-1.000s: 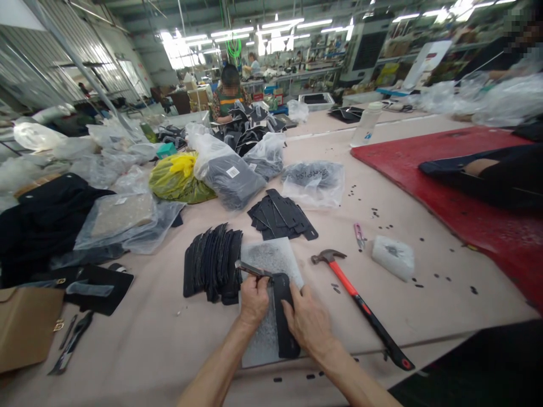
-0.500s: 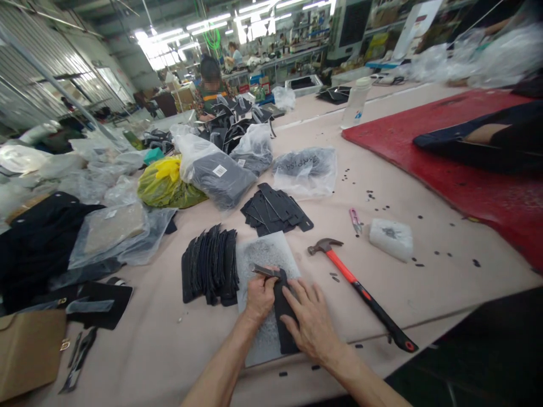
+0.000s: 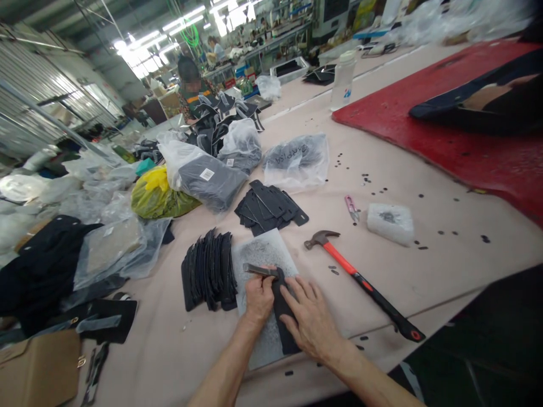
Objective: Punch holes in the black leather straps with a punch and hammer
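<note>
Head view | pinching a metal tool (image 3: 259, 271) with the left hand (image 3: 259, 297), grip closed on it, just below frame center at the dark strip (image 3: 286, 322)'s top end | resting the right hand (image 3: 311, 319) on that dark strip, grip open | got a hammer (image 3: 365, 284) lying right of center on the counter (image 3: 169, 362)

Place: factory workshop
Ceiling: strip lights (image 3: 184, 24) at eleven o'clock
Wall: corrugated metal (image 3: 42, 85) at ten o'clock
Worktable (image 3: 161, 345): hammer (image 3: 360, 280), stacked dark pieces (image 3: 210, 271)
Twelve o'clock: long benches, seated worker (image 3: 193, 90)
</note>
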The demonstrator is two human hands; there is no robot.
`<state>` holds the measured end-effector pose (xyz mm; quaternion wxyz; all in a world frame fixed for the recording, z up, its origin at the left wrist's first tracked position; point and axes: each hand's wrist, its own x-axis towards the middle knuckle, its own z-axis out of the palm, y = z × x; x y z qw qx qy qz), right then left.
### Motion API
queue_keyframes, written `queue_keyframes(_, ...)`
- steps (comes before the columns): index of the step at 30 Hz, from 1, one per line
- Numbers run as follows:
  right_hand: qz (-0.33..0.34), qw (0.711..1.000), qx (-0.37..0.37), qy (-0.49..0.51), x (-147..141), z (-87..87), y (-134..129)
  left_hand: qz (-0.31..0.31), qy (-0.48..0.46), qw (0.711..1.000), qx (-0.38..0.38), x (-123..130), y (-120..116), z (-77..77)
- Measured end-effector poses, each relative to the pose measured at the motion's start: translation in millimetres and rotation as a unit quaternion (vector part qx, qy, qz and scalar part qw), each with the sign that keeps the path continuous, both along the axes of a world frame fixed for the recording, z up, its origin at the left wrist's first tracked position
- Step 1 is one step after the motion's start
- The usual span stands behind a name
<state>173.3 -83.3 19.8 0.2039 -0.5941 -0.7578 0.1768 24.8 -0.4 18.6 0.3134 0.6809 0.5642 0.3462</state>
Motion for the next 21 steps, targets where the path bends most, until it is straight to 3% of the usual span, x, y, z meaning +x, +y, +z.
queue_keyframes(7,0.000,1.000,0.002,0.000,-1,-2.5,0,-0.019,0.004,1.000,-0.003,2,1,2.7)
queue_keyframes(12,-0.001,1.000,-0.004,-0.002,-1,-0.4,0,0.002,-0.008,1.000,-0.025,2,3,4.0)
queue_keyframes(21,-0.001,1.000,0.001,-0.005,-1,0.5,0,-0.020,0.040,0.999,0.023,3,0,-6.2)
